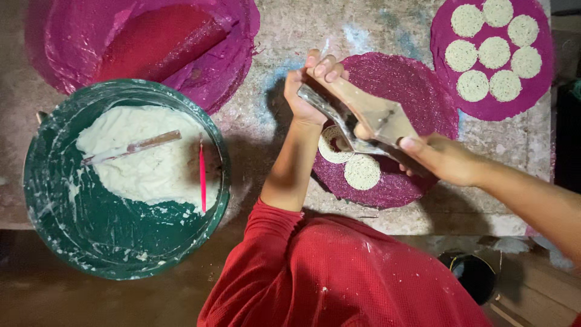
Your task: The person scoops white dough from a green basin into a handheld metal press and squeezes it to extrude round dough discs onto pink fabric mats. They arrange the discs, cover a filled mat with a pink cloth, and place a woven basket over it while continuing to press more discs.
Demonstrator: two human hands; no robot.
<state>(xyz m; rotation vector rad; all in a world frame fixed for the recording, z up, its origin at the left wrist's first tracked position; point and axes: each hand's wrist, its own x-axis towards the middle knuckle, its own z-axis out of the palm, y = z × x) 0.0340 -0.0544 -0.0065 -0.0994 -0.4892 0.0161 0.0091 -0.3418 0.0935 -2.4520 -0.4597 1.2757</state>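
My left hand [308, 91] and right hand [445, 158] hold a trowel [369, 118] over a glittered disc [411, 91] bearing 2 round pieces [362, 171]. Left of it sits a basin [60, 224] holding paste [142, 154]; right, behind, another disc [538, 79] bears 7.

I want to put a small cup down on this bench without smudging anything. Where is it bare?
Bare bench shows between the magenta basin and the dotted disc, and along the front edge below the glittery disc. It is crowded around that disc, where both hands work metal blades.
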